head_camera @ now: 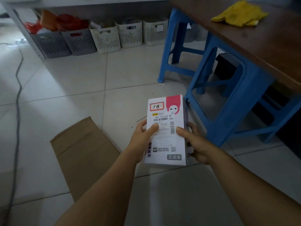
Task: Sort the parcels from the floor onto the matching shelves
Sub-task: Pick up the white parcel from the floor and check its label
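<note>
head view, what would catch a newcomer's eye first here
First the white parcel at centre, held over the tiled floor by the left hand and right hand, its red-framed handwritten label facing up. Next the blue stools to the right, tucked under a brown table with a yellow cloth on it. A flat cardboard box lies on the floor at lower left.

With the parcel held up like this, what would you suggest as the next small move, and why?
Probably read the red-framed label, then carry the parcel toward the shelf baskets: the left hand and right hand already grip it, label facing up.
</note>
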`<control>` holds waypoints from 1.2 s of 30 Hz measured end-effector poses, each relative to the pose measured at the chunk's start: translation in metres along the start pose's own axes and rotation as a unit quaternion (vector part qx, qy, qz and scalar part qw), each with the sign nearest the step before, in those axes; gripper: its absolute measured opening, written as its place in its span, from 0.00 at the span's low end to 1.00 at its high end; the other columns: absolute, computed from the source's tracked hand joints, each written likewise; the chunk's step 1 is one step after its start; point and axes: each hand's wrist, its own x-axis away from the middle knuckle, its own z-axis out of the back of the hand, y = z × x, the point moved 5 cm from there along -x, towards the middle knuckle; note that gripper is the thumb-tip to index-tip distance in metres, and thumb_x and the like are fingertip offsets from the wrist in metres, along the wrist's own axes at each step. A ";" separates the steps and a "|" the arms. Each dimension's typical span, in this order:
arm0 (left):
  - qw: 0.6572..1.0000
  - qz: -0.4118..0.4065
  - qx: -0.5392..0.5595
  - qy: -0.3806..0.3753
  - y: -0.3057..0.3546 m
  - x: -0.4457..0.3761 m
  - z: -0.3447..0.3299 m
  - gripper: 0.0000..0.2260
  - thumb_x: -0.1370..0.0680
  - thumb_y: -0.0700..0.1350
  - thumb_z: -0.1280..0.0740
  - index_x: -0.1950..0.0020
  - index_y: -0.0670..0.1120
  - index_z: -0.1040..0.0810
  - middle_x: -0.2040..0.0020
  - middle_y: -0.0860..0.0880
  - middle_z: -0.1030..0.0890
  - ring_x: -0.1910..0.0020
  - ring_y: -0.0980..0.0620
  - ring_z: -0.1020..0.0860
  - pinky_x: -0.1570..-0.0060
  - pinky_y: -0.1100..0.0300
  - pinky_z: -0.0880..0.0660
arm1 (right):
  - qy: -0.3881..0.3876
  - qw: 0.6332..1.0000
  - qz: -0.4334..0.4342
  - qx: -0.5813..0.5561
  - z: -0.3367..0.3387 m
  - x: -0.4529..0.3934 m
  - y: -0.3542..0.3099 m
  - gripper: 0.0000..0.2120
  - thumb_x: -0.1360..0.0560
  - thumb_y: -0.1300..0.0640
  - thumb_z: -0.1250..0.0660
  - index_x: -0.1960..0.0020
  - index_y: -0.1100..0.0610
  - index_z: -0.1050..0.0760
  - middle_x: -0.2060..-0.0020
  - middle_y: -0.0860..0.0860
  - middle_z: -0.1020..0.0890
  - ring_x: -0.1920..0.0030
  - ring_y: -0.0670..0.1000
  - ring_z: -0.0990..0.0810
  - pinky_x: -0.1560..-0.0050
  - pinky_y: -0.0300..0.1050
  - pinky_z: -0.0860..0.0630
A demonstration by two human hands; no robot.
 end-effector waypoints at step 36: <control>0.997 -0.046 0.057 -0.040 0.008 -0.010 0.013 0.49 0.39 0.64 0.27 0.21 0.53 0.38 0.41 0.44 0.15 0.45 0.43 0.16 0.47 0.43 0.20 | 0.103 0.713 0.435 0.540 -0.058 0.047 -0.062 0.40 0.33 0.31 0.41 0.24 0.39 0.47 0.22 0.49 0.50 0.24 0.55 0.52 0.31 0.60 0.49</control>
